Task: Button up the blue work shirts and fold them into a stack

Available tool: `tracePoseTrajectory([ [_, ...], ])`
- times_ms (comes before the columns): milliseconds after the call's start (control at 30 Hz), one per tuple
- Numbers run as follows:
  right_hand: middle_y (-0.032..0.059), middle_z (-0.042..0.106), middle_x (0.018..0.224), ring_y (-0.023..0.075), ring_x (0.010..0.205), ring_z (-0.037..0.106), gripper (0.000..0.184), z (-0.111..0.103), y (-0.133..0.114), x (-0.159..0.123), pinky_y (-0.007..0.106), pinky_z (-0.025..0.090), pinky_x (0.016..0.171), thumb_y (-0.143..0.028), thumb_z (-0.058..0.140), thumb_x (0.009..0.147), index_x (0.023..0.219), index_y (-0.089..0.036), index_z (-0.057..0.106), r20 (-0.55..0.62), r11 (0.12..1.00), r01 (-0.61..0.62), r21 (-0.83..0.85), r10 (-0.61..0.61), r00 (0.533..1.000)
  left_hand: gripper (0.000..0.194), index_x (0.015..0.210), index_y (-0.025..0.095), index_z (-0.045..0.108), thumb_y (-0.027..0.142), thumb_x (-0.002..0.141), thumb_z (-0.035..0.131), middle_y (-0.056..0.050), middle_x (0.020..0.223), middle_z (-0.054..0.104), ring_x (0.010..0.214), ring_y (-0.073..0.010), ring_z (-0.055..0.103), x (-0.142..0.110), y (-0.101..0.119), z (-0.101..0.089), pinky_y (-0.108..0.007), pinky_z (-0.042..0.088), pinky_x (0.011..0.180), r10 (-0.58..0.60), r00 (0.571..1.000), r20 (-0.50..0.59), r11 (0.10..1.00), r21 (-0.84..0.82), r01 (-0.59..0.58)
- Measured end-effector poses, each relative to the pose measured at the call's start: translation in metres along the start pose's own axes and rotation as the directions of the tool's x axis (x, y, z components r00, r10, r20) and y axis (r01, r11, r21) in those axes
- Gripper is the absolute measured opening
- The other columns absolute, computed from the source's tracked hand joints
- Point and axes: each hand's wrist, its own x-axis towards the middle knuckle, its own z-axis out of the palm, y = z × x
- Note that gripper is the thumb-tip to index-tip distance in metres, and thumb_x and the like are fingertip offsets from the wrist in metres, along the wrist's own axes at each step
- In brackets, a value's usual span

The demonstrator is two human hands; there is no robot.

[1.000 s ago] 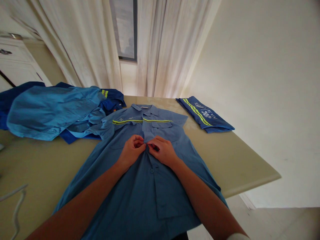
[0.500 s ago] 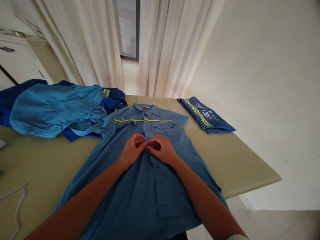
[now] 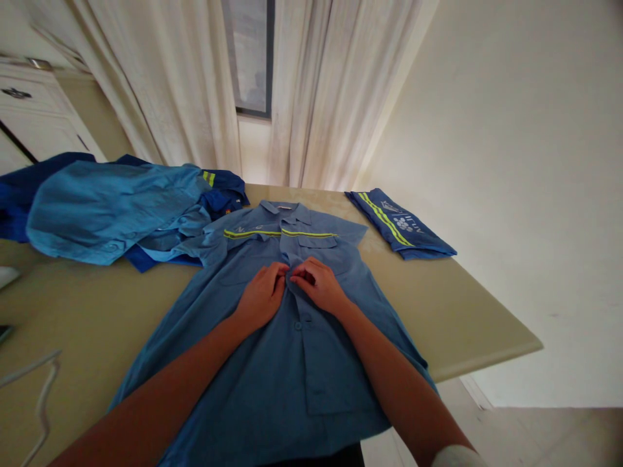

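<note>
A blue short-sleeved work shirt (image 3: 263,389) lies front side up on the table, collar away from me, a yellow reflective stripe across its chest. My left hand (image 3: 263,292) pinches the front placket at mid-chest, fingertips pressed together on the cloth. Right beside it, my right hand (image 3: 318,285) is closed on the other edge of the same placket. The fingertips almost meet, and whatever button lies between them is hidden. Below the hands a button (image 3: 298,326) shows on the placket, next to a buttonhole, and the lower front edges lie apart there.
Light blue and navy garments (image 3: 117,207) are heaped at the left. A folded navy garment (image 3: 402,227) with yellow stripes lies at the table's (image 3: 467,324) back right. A white cable (image 3: 43,395) runs along the near left. Curtains (image 3: 185,84) hang behind; a wall stands at the right.
The left hand has turned so its fingers point more down into the placket, its thumb tucked in. My right hand has shifted slightly right and up. The shirt stays in place.
</note>
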Motion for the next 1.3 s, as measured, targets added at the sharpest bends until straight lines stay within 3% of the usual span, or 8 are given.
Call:
tracePoseTrajectory([
  [167, -0.0009, 0.064, 0.075, 0.014, 0.068, 0.057, 0.023, -0.022, -0.004, 0.005, 0.025, 0.042, 0.066, -0.043, 0.07, 0.096, 0.094, -0.019, 0.07, -0.077, 0.994, -0.104, -0.022, 0.102, 0.992, 0.032, 0.126, 0.022, 0.066, 0.029, 0.099, 0.049, -0.012, 0.125, 0.071, 0.117, -0.0318, 0.063, -0.005, -0.003, 0.004, -0.047, 0.048, 0.099, 0.171, 0.975, 0.143, 0.926, 0.314, -0.208],
  [300, -0.0004, 0.066, 0.074, 0.015, 0.066, 0.058, 0.032, -0.033, -0.053, -0.031, 0.027, 0.038, 0.062, -0.05, 0.074, 0.091, 0.081, -0.021, 0.066, 0.073, 0.965, -0.176, -0.197, 0.193, 0.978, 0.037, 0.133, 0.021, 0.065, 0.029, 0.102, 0.046, -0.014, 0.138, 0.067, 0.129, -0.0314, 0.059, -0.007, -0.008, 0.006, -0.048, 0.045, 0.108, 0.222, 0.962, 0.158, 0.895, 0.358, -0.265],
  [500, 0.0113, 0.071, 0.11, 0.0275, 0.095, 0.068, 0.032, 0.003, -0.101, -0.107, 0.033, 0.047, 0.073, -0.04, 0.079, 0.086, 0.111, -0.023, 0.069, -0.028, 0.844, -0.342, -0.413, 0.363, 0.931, 0.038, 0.129, 0.02, 0.066, 0.018, 0.099, 0.043, -0.013, 0.13, 0.07, 0.121, -0.0294, 0.062, -0.005, -0.001, 0.002, -0.045, 0.047, 0.105, 0.239, 0.961, 0.138, 0.867, 0.415, -0.275],
  [700, 0.0072, 0.074, 0.091, 0.0212, 0.08, 0.068, 0.022, 0.017, -0.081, -0.115, 0.031, 0.047, 0.075, -0.014, 0.062, 0.085, 0.101, -0.02, 0.075, -0.207, 0.882, -0.428, -0.195, 0.389, 0.897, 0.026, 0.109, 0.022, 0.067, 0.016, 0.096, 0.045, -0.011, 0.109, 0.069, 0.105, -0.0273, 0.063, -0.028, 0.028, -0.005, -0.041, 0.049, 0.099, 0.284, 0.952, 0.118, 0.819, 0.486, -0.305],
  [833, 0.0026, 0.073, 0.077, 0.0192, 0.072, 0.066, 0.02, 0.011, -0.066, -0.117, 0.029, 0.048, 0.07, -0.02, 0.06, 0.082, 0.093, -0.019, 0.077, -0.26, 0.902, -0.39, 0.189, 0.428, 0.866, 0.015, 0.1, 0.024, 0.068, 0.029, 0.096, 0.054, -0.01, 0.105, 0.067, 0.1, -0.0282, 0.063, -0.065, 0.047, 0.003, -0.041, 0.05, 0.09, 0.242, 0.944, 0.226, 0.825, 0.464, -0.323],
  [967, 0.0018, 0.073, 0.08, 0.0181, 0.074, 0.065, 0.022, 0.007, -0.059, -0.12, 0.027, 0.05, 0.069, -0.031, 0.06, 0.083, 0.092, -0.019, 0.076, -0.257, 0.829, -0.311, 0.465, 0.463, 0.848, 0.021, 0.088, 0.023, 0.066, 0.021, 0.097, 0.048, -0.011, 0.096, 0.067, 0.094, -0.0287, 0.064, -0.084, 0.058, 0.012, -0.042, 0.049, 0.087, 0.17, 0.974, 0.15, 0.891, 0.399, -0.218],
  [1200, 0.0029, 0.074, 0.091, 0.0179, 0.086, 0.066, 0.021, 0.006, -0.062, -0.117, 0.029, 0.052, 0.083, -0.032, 0.059, 0.085, 0.093, -0.019, 0.074, -0.306, 0.903, -0.214, 0.373, 0.337, 0.89, 0.016, 0.093, 0.023, 0.061, 0.022, 0.097, 0.046, -0.008, 0.094, 0.07, 0.089, -0.0256, 0.066, -0.091, 0.071, 0.029, -0.041, 0.05, 0.086, 0.111, 0.993, -0.025, 0.981, 0.16, -0.106],
  [1300, 0.0021, 0.073, 0.084, 0.0163, 0.078, 0.065, 0.018, 0.008, -0.062, -0.116, 0.028, 0.051, 0.077, -0.03, 0.064, 0.083, 0.092, -0.018, 0.074, -0.276, 0.927, -0.208, 0.311, 0.298, 0.914, 0.012, 0.092, 0.022, 0.061, 0.022, 0.094, 0.048, -0.007, 0.089, 0.069, 0.084, -0.0246, 0.067, -0.096, 0.071, 0.033, -0.039, 0.051, 0.082, 0.119, 0.992, -0.045, 0.988, 0.099, -0.115],
])
